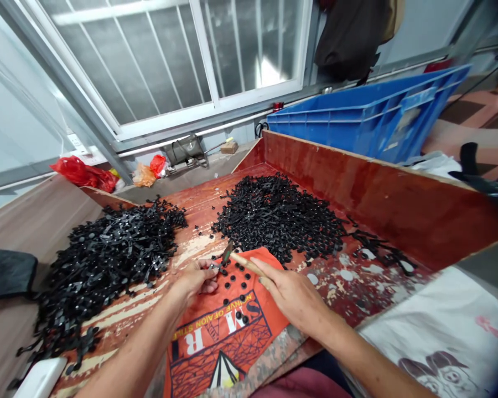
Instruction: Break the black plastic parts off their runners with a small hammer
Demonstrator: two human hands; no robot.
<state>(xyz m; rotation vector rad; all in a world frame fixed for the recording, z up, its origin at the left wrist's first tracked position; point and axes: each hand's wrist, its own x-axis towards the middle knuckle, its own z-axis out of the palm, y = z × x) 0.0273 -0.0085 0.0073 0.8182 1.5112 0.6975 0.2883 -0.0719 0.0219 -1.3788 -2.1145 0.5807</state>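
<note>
My right hand (pixel 280 284) is wrapped around the pale wooden handle of a knife (pixel 227 252), whose short dark blade points up and left. Close to the blade, my left hand (pixel 197 278) pinches a small black plastic part (pixel 221 268), partly hidden by the fingers. Both hands are above an orange printed cloth (pixel 224 331) lying over the table's near edge. Several small round black pieces (pixel 243 285) are scattered on the cloth. Just beyond it spreads a large pile of black plastic parts (pixel 274 213).
Another black pile (pixel 120 249) lies on the left. Wooden boards (pixel 357 199) wall the worn red table. A blue crate (pixel 357 121) stands behind the right wall, and a white sack (pixel 448 331) is at the near right. A white object (pixel 41 378) sits at the near left.
</note>
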